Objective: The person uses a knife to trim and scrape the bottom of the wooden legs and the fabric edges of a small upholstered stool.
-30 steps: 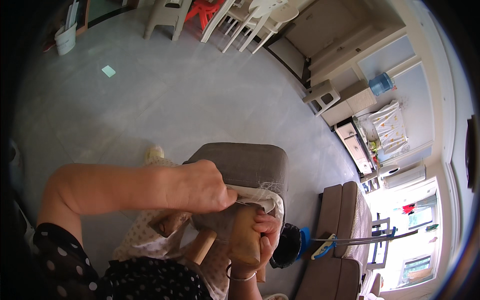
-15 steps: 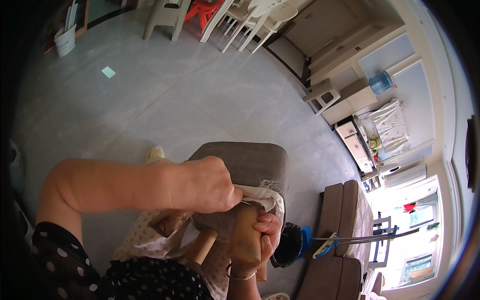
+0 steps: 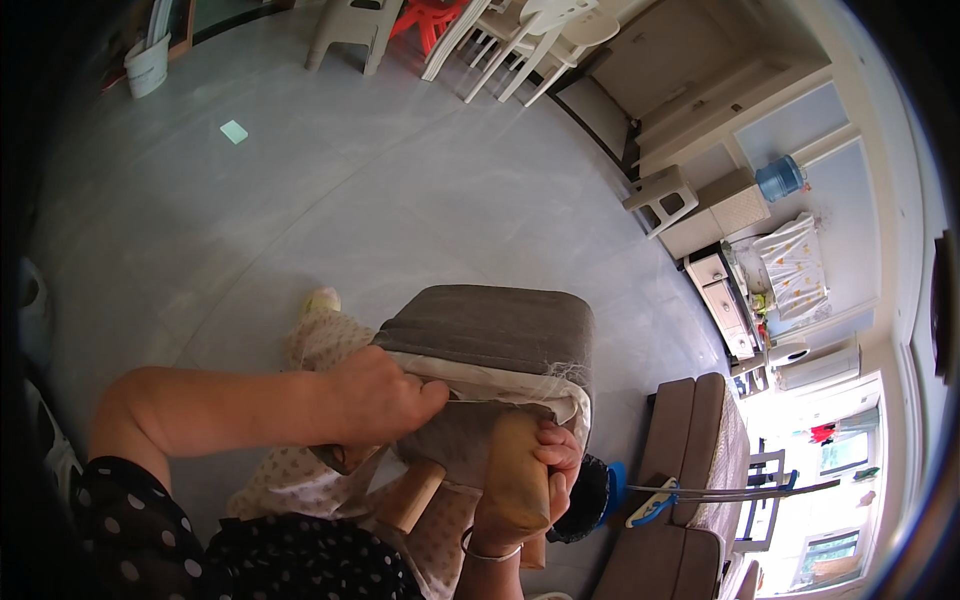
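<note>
A grey-brown upholstered footstool (image 3: 485, 325) lies tipped on my lap, with its stubby wooden legs toward me. Its cover is frayed at the right corner, and a strip of whitish cloth lining (image 3: 450, 373) shows along the underside edge. My left hand (image 3: 385, 398) is closed in a fist at that edge, beside the dark underside fabric; what its fingers pinch is hidden. My right hand (image 3: 556, 462) is wrapped around a thick wooden leg (image 3: 518, 470) from its right side. A second wooden leg (image 3: 413, 495) sticks out between my knees.
A black-lined bin (image 3: 583, 500) stands right of the footstool, beside a brown sofa (image 3: 665, 440). Grey tiled floor (image 3: 300, 200) lies ahead, with a pale paper piece (image 3: 234, 132) on it. White chairs (image 3: 540, 40) and plastic stools (image 3: 355, 30) stand at the back.
My left fist has moved left and slightly down along the lining edge, baring more of the lining. The footstool and my right hand on its leg have shifted slightly right in view.
</note>
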The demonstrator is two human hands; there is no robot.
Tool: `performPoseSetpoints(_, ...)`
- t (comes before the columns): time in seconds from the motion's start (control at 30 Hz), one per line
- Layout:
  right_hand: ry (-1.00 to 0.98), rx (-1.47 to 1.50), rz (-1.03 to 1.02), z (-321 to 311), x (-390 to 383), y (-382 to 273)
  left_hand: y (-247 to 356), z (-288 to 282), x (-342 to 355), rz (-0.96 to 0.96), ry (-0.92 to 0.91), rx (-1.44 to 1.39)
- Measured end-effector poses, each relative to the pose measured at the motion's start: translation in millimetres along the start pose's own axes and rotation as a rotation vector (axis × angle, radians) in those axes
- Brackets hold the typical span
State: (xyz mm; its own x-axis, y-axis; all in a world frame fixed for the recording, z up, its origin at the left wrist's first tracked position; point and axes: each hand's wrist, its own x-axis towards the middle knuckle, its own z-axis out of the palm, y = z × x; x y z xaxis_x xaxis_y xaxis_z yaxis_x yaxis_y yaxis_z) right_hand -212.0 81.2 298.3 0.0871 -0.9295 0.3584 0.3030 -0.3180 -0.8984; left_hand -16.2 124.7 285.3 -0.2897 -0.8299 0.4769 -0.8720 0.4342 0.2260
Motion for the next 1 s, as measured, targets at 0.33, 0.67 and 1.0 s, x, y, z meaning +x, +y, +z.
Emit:
performPoseSetpoints(0.33,-0.042,0.007,-0.059,-1,-5,3,19,14,14,-0.004,0.101,-0.083)
performPoseSetpoints(0.67,-0.047,-0.236,-0.066,5,0,-6,31,17,16,-0.136,0.138,0.075)
performPoseSetpoints(1.0,0.014,-0.167,-0.150,-3,-19,6,17,-3,22,-0.012,0.210,0.060)
